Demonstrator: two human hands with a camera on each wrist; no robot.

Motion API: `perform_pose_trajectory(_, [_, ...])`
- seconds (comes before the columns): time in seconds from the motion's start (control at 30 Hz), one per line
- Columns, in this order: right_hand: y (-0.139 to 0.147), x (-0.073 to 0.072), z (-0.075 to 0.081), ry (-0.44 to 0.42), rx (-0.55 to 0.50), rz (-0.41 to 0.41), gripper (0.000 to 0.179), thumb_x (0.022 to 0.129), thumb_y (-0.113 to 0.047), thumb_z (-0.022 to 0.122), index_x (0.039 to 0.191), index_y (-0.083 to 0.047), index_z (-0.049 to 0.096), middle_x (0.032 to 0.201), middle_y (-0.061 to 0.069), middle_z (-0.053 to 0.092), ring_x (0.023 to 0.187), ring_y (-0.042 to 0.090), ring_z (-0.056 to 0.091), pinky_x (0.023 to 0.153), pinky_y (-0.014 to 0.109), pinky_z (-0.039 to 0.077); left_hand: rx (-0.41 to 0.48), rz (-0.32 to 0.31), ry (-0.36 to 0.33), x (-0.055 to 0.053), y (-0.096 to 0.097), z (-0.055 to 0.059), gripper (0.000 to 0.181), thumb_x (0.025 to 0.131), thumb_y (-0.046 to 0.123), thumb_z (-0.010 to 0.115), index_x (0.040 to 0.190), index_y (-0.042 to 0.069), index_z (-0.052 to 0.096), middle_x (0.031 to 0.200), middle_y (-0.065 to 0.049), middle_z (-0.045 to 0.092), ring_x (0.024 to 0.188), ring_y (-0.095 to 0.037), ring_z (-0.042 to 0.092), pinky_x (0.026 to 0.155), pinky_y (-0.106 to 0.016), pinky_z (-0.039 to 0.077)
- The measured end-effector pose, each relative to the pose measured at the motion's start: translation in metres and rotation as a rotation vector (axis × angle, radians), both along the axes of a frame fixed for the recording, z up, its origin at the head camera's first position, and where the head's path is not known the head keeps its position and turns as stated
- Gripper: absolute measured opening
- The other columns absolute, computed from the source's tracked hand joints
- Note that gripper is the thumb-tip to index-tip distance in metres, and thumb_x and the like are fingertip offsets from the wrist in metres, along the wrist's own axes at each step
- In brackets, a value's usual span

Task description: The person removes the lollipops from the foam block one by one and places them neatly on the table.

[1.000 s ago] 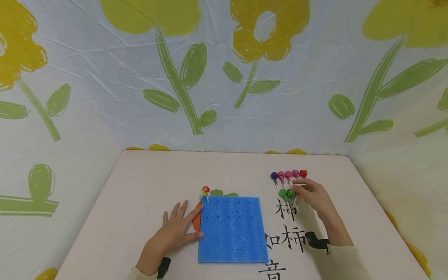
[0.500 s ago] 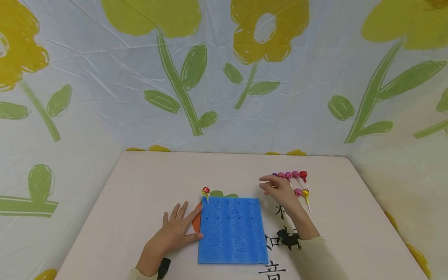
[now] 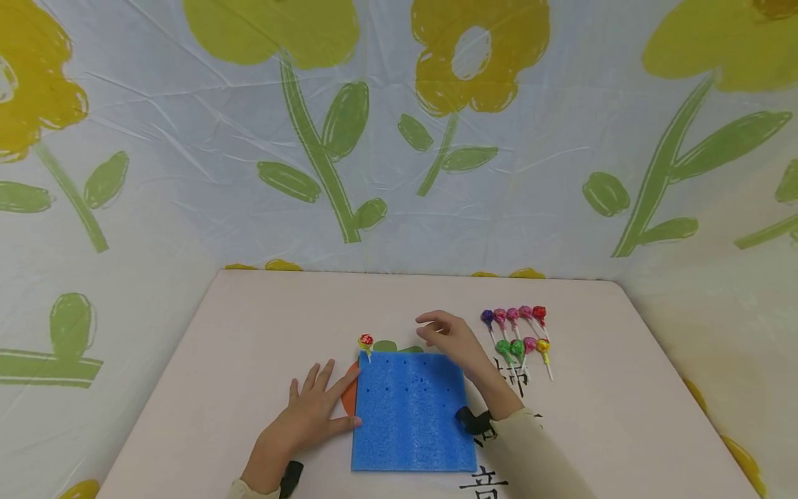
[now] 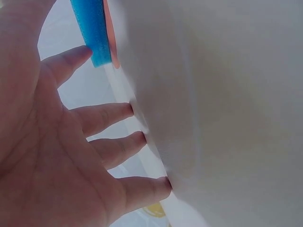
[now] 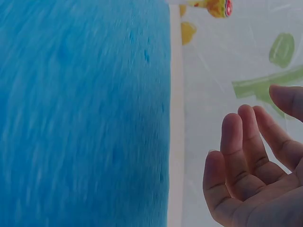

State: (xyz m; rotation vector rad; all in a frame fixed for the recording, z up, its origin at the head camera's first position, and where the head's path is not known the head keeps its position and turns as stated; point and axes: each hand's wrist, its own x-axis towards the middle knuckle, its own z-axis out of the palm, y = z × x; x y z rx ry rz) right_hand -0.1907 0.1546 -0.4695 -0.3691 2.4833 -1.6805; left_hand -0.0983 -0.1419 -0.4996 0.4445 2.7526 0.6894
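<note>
A blue foam board [image 3: 411,423] with rows of small holes lies in front of me. One lollipop with a red and yellow wrapper [image 3: 366,340] stands upright at its back left corner; the right wrist view shows its head [image 5: 220,7] at the top. My left hand [image 3: 312,414] has its fingers spread, with thumb and index finger touching the board's left edge. In the left wrist view the other fingertips [image 4: 163,187] rest on the table. Over the board's back right edge hovers my right hand [image 3: 451,339], fingers loosely bent, thumb apart, holding nothing [image 5: 255,182].
Two rows of wrapped lollipops [image 3: 513,315] lie at the right of the pale table [image 3: 249,326]. Black printed characters [image 3: 485,480] run down beside the board. An orange shape and green leaf shapes [image 3: 385,345] show from under it. A flower-patterned cloth [image 3: 399,242] hangs behind.
My right hand has moved left, empty, from the lollipops to above the board's back right edge, uncovering both rows. The left hand and the board stay in place.
</note>
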Motion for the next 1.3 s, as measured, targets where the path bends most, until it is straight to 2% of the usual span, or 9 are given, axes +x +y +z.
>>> perform_pose_trajectory(0.1, [-0.013,-0.001,0.000,0.002,-0.008,0.029,0.024,0.099,-0.019,0.065,0.121,-0.008,0.068,0.095,0.009,0.069,0.089,0.038,0.064,0.074,0.039,0.050,-0.004,0.002,0.005,0.000,0.000,0.000,0.085,0.085,0.062,0.070,0.156,0.030,0.036,0.161,-0.022,0.023,0.146,-0.050,0.014,0.105,-0.079,0.008])
perform_pose_trajectory(0.23, [-0.032,-0.002,-0.003,-0.009,-0.020,0.081,0.024,0.099,-0.018,0.065,0.121,-0.008,0.068,0.099,0.010,0.069,0.094,0.041,0.064,0.078,0.042,0.054,-0.016,0.004,0.005,0.000,-0.001,-0.002,0.086,0.084,0.064,0.069,0.156,0.031,0.036,0.161,-0.022,0.024,0.146,-0.050,0.015,0.105,-0.079,0.008])
perform_pose_trajectory(0.4, [-0.052,-0.003,-0.006,-0.014,-0.021,0.139,0.025,0.098,-0.018,0.066,0.120,-0.005,0.068,0.101,0.008,0.069,0.093,0.029,0.065,0.078,0.037,0.053,-0.028,0.002,0.005,-0.001,-0.001,-0.004,0.086,0.084,0.065,0.068,0.156,0.031,0.036,0.161,-0.022,0.024,0.146,-0.050,0.015,0.105,-0.079,0.009])
perform_pose_trajectory(0.5, [-0.061,-0.003,-0.007,-0.022,-0.035,0.161,0.026,0.098,-0.014,0.066,0.120,-0.001,0.067,0.101,0.011,0.069,0.090,0.022,0.064,0.078,0.037,0.052,-0.029,-0.003,0.012,-0.002,-0.001,-0.004,0.086,0.084,0.064,0.069,0.156,0.031,0.036,0.161,-0.022,0.024,0.146,-0.050,0.015,0.105,-0.079,0.009])
perform_pose_trajectory(0.63, [-0.069,-0.002,-0.008,-0.030,-0.044,0.166,0.027,0.097,-0.012,0.066,0.121,0.001,0.065,0.102,0.014,0.069,0.088,0.022,0.064,0.078,0.040,0.052,-0.025,-0.005,0.014,-0.002,-0.001,-0.004,0.086,0.085,0.063,0.069,0.157,0.031,0.035,0.161,-0.022,0.023,0.146,-0.051,0.015,0.105,-0.079,0.009])
perform_pose_trajectory(0.93, [-0.076,-0.005,-0.011,-0.071,-0.017,0.173,0.031,0.096,-0.018,0.068,0.123,-0.003,0.066,0.102,0.008,0.069,0.089,0.019,0.064,0.075,0.035,0.051,-0.025,-0.006,0.013,-0.003,-0.001,-0.005,0.086,0.084,0.064,0.068,0.156,0.032,0.036,0.161,-0.022,0.023,0.146,-0.050,0.015,0.104,-0.079,0.008])
perform_pose_trajectory(1.0, [-0.078,-0.001,-0.005,-0.080,-0.006,0.177,0.030,0.096,-0.014,0.068,0.122,-0.001,0.066,0.103,0.011,0.068,0.089,0.020,0.064,0.074,0.035,0.051,-0.029,-0.007,0.015,-0.003,-0.001,-0.005,0.086,0.084,0.065,0.068,0.156,0.032,0.036,0.161,-0.022,0.024,0.146,-0.050,0.015,0.104,-0.079,0.009])
perform_pose_trajectory(1.17, [-0.081,0.002,-0.002,-0.090,-0.014,0.176,0.028,0.096,-0.010,0.068,0.122,-0.001,0.066,0.107,0.015,0.067,0.091,0.024,0.064,0.076,0.041,0.052,-0.037,-0.006,0.021,-0.004,-0.001,-0.006,0.086,0.085,0.064,0.068,0.157,0.031,0.035,0.161,-0.022,0.024,0.146,-0.050,0.015,0.105,-0.079,0.009])
perform_pose_trajectory(1.3, [-0.081,-0.001,-0.008,-0.088,-0.023,0.180,0.026,0.095,-0.013,0.069,0.120,-0.006,0.069,0.105,0.010,0.067,0.091,0.025,0.065,0.075,0.039,0.052,-0.029,-0.006,0.024,-0.003,-0.001,-0.006,0.086,0.085,0.063,0.069,0.157,0.030,0.035,0.161,-0.022,0.024,0.146,-0.051,0.015,0.104,-0.079,0.009])
